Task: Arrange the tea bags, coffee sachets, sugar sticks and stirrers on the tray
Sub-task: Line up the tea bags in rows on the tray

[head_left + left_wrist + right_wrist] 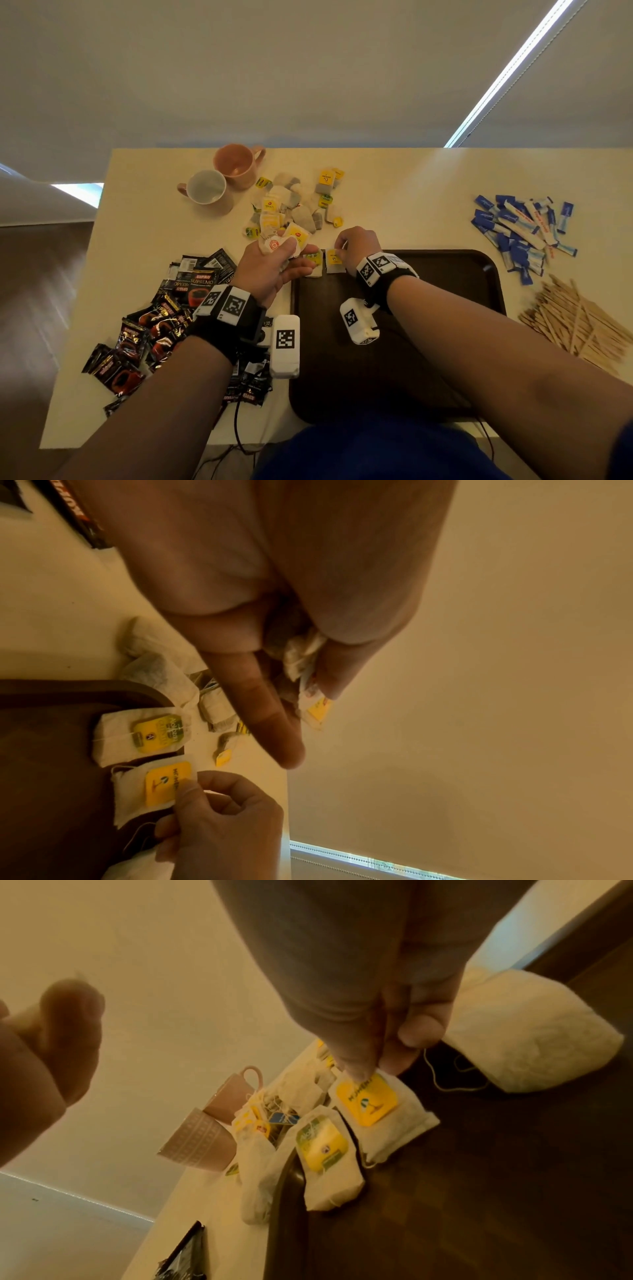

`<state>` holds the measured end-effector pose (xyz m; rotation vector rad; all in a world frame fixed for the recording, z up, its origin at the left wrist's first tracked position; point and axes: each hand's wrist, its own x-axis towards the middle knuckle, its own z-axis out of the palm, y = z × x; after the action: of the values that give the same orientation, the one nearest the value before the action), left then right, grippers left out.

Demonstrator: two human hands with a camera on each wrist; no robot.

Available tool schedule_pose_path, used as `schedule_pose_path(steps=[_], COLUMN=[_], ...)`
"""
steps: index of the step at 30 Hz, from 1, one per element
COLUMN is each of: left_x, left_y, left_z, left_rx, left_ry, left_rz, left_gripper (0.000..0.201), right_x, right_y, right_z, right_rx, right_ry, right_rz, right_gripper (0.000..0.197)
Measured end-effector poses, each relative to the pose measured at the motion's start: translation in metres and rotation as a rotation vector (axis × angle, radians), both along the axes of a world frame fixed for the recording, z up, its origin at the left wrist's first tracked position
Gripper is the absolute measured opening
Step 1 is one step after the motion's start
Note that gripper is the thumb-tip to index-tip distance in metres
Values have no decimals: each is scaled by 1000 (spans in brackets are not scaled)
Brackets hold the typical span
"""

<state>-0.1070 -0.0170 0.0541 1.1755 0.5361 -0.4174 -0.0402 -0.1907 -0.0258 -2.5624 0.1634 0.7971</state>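
Cream table [411, 205]: right hand [358, 248] pinches tea bag [334, 261] on tray [445, 274]; left hand [274, 263] clutches bags

Table [411, 192]: pale cream top, its far edge against the wall, its left edge beside the floor
Pink mug [236, 164]: near the far edge, lying tipped with its mouth towards the camera, handle to the right
White-lined mug [206, 189]: just beside the pink mug and touching it, also tipped, pink outside with a ribbed wall, handle to the left
Wall [308, 68]: plain beige, behind the table
Light strip [510, 68]: bright white line running diagonally across the wall to the upper right
Floor [34, 291]: brown wood, left of the table
Cables [239, 435]: thin dark leads hanging past the near table edge
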Motion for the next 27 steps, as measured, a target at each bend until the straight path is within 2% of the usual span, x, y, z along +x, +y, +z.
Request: schedule_pose_path(steps=[7,12,15,17,19,21,27], left_x=[-1,-2,-3,-3,-3,-4,-5], left_y=[2,2,-1,-3,-5,-7,-11], left_z=[-3,-5,-5,-4,-4,-3,-1], left_rx=[-9,-11,-19,-23,-23,-22,-24], left_ry=[6,13,6,-8,-16,-19,-44], left_rz=[1,4,2,0,5,12,-28], left_gripper=[27,28,26,23,18,15,17], right_x=[2,6,2,-3,-7,-10,-13], right_y=[4,-6,-5,-1,4,7,7], right_z=[-3,13,31,47,57,59,66], right_rx=[-36,2,222,454,607,658,760], right_ry=[3,-128,-269,-245,-187,-176,-154], right_rz=[-8,23,0,-45,-14,27,-50], right_gripper=[15,15,19,27,23,17,13])
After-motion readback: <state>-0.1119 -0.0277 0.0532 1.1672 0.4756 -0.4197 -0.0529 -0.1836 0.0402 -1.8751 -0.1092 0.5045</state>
